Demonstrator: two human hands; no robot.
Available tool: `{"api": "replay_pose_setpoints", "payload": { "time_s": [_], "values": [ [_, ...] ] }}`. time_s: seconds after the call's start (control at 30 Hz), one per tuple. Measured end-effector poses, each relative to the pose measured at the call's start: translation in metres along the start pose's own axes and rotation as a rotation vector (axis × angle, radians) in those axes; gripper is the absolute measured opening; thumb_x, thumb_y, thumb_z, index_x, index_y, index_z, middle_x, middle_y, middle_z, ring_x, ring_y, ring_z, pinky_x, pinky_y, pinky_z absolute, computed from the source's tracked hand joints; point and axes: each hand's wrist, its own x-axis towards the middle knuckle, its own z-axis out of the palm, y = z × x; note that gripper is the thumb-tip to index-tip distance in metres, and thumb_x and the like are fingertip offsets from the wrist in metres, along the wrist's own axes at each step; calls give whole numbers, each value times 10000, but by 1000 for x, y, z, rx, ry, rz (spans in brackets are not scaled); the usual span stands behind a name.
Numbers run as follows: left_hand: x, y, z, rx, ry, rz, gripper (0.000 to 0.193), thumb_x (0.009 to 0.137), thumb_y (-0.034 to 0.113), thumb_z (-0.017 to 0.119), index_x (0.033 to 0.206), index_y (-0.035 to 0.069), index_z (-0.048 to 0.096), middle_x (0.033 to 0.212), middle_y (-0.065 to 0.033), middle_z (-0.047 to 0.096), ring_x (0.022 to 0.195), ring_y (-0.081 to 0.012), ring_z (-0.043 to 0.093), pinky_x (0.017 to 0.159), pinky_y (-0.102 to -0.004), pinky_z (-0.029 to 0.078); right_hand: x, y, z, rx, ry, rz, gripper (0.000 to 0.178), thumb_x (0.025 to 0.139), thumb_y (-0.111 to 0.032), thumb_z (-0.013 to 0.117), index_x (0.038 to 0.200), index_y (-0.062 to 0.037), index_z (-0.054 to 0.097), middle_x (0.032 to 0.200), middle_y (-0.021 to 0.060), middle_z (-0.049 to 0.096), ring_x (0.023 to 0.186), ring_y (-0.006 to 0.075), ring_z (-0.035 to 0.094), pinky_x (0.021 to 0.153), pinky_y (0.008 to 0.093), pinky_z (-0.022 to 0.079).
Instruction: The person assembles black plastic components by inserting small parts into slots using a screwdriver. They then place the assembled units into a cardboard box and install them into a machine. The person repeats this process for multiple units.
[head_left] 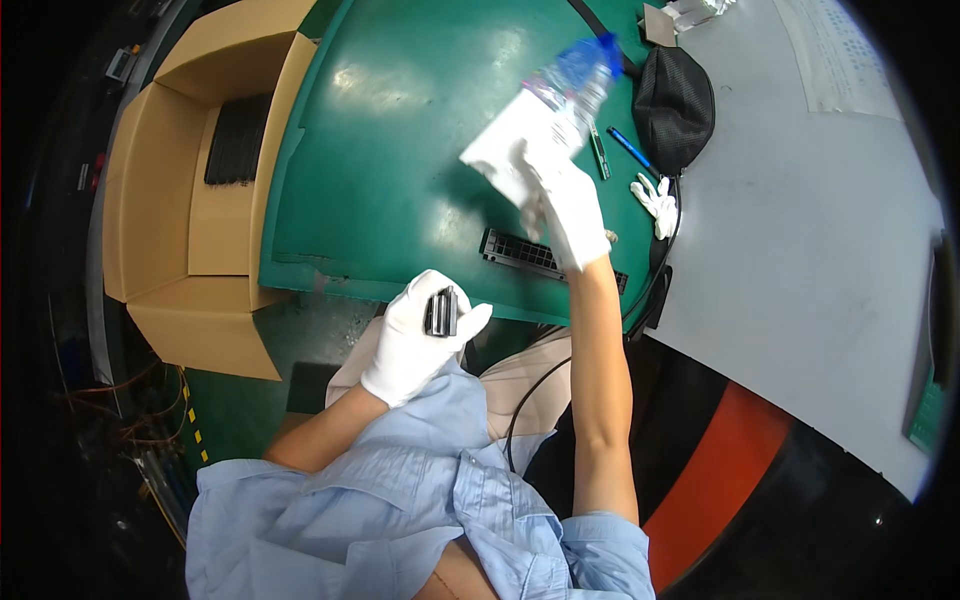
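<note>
My left hand (pixel 415 340), in a white glove, is closed around a short black ridged piece (pixel 441 312) in front of my lap. Over the green table, my gloved right hand (pixel 565 200) grips a white, cloth-like piece (pixel 515 135), smeared by motion. Just beyond that hand is a clear plastic bottle or wrapping with a blue end (pixel 590 70); whether the hand touches it I cannot tell. Below the right hand, a long black slotted strip (pixel 525 252) lies along the table's near edge, partly hidden by my forearm.
An open cardboard box (pixel 150 190) at left holds a stack of dark thin pieces (pixel 238 140). Toward the right lie a blue pen (pixel 630 148), a green knife-like tool (pixel 600 155), a loose white glove (pixel 657 205) and a black mesh pouch (pixel 676 105). A grey tabletop (pixel 790 250) adjoins.
</note>
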Motion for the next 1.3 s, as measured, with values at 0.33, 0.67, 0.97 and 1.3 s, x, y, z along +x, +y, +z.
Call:
{"api": "replay_pose_setpoints", "payload": {
  "time_s": [0.33,0.67,0.97,1.3],
  "values": [
    [-14,-55,10,421,43,481,352,816,29,717,1154,20,618,998,-143,687,925,-255,685,812,-349,527,-134,8,23,-375,-148,-282,512,720,-265,881,1107,-14,658,1004,90,678,864,190,654,780,312,523],
    [-18,-23,14,-70,-74,99,127,820,20,709,860,35,589,791,-101,625,725,-206,624,697,-317,501,-119,25,19,-345,87,-519,452,734,-186,885,1087,1,673,986,71,710,831,127,649,773,276,536],
    [-18,-26,10,88,-79,208,232,850,91,740,1032,15,618,903,-129,665,805,-236,643,752,-352,516,-134,27,12,-680,108,-722,499,755,-276,865,1135,-24,662,1031,117,709,868,177,691,794,307,551],
    [-19,-21,6,-13,-176,33,219,848,98,732,1045,54,645,788,-82,624,728,-217,564,704,-345,490,-123,19,5,-329,117,-469,475,762,-338,834,1099,-40,681,965,99,709,822,281,684,795,344,553]
  ]
}}
